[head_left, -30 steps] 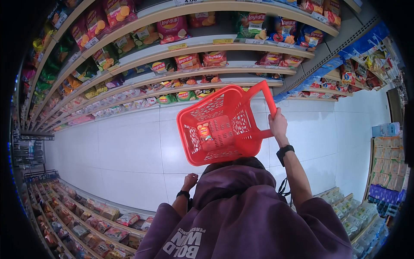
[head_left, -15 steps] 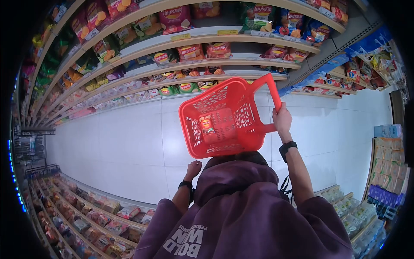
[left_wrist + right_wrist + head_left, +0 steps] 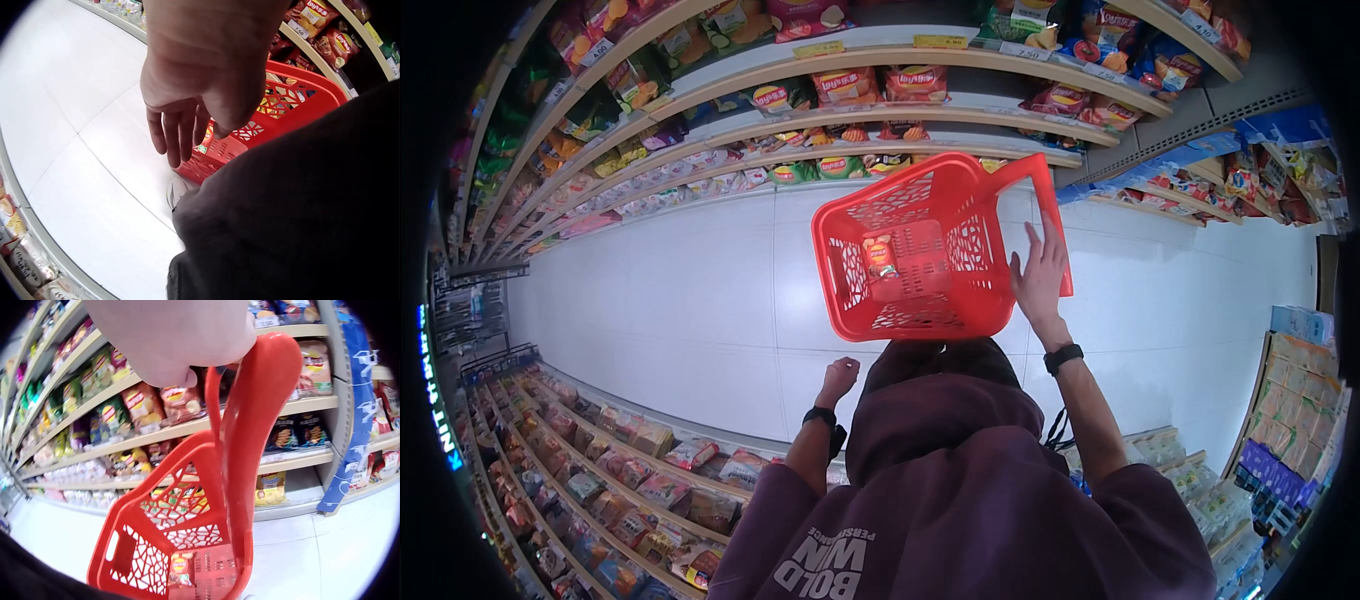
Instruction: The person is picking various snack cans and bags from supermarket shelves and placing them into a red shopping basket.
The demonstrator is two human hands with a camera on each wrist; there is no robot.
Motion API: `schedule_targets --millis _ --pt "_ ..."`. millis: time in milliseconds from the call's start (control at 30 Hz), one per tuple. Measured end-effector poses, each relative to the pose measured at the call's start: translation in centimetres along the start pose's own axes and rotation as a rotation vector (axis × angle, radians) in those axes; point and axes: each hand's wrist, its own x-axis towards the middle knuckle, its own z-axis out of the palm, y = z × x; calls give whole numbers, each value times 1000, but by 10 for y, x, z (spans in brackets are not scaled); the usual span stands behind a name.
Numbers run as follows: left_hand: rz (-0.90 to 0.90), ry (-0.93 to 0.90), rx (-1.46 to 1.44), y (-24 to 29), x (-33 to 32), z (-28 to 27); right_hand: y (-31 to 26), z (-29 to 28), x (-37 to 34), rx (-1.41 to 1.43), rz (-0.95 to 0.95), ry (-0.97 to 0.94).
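Note:
A red plastic shopping basket (image 3: 990, 320) is in front of the person's legs, with one small red chip bag (image 3: 880, 256) lying inside on its bottom. Its long handle (image 3: 1050, 195) stands out at the right side. My right hand (image 3: 1040, 275) lies against that handle with its fingers extended and spread, not wrapped round it. In the right wrist view, the palm side of the hand (image 3: 175, 337) is at the handle's upper end. My left hand (image 3: 840, 378) hangs by the left thigh, holding nothing. Its fingers (image 3: 172, 134) point loosely down in the left wrist view, overlapping the basket.
Long shelves (image 3: 820, 72) of chip bags run along the far side of the aisle. Behind on the left are shelves of packaged snacks (image 3: 615, 480). Blue trim (image 3: 1170, 160) marks the shelf end at right. Pale tiled floor (image 3: 650, 290) lies between.
My right hand has loosened its grip on the handle, and its fingers have straightened. The basket sits slightly higher in the head view, and the left hand has shifted a little.

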Motion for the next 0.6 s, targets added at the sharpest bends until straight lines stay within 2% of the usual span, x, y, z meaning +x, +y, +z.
schedule_targets --millis 100,200,300,333,433,467,600 --pt "108 60 48 4 4 -10 -4 43 -28 136 -126 -514" --pt "101 25 101 54 -16 -48 -9 77 -32 433 -6 -1500" --pt "83 23 141 53 -16 -81 -21 126 -49 519 -102 -1501" --pt "97 32 117 29 -2 -85 -27 132 -53 463 -85 -1258" --pt "-13 -39 -120 -5 14 -106 -42 161 -48 412 285 -1189" --pt "25 -109 -121 -31 25 -112 -37 185 -55 406 263 -1153" --pt "104 -210 233 -55 34 -154 -39 258 -57 360 443 -982"
